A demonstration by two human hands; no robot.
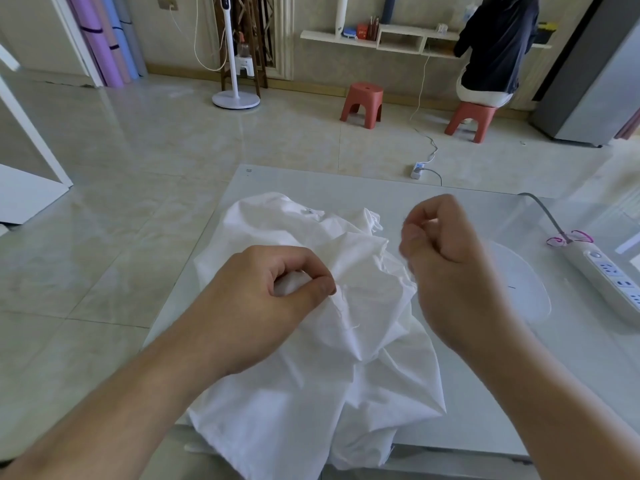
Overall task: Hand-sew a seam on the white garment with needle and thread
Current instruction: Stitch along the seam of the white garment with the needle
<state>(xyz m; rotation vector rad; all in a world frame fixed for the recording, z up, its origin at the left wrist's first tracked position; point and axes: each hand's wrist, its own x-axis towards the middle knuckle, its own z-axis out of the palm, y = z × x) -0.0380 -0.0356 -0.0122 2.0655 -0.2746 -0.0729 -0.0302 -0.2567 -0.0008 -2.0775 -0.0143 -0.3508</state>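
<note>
Our left hand [277, 299] pinches a fold of the white garment [322, 341], which lies crumpled on the glass table [485, 410]. Our right hand [446, 258] hovers beside it, fingers curled — needle and thread too fine to make out. We read no lettering on the power strip [609, 275].

Glossy pale marble-look floor tiles [145, 140] run back to a beige patterned wall [311, 15] with a low white wall shelf [381, 39]. Two terracotta plastic stools [362, 103] stand before it; a person in a dark top [495, 39] sits on the right one. A white pedestal fan stand [235, 95] stands left, near rolled purple and blue mats [107, 39]. A grey refrigerator [588, 81] stands far right. A white power strip [419, 169] lies on the floor.
</note>
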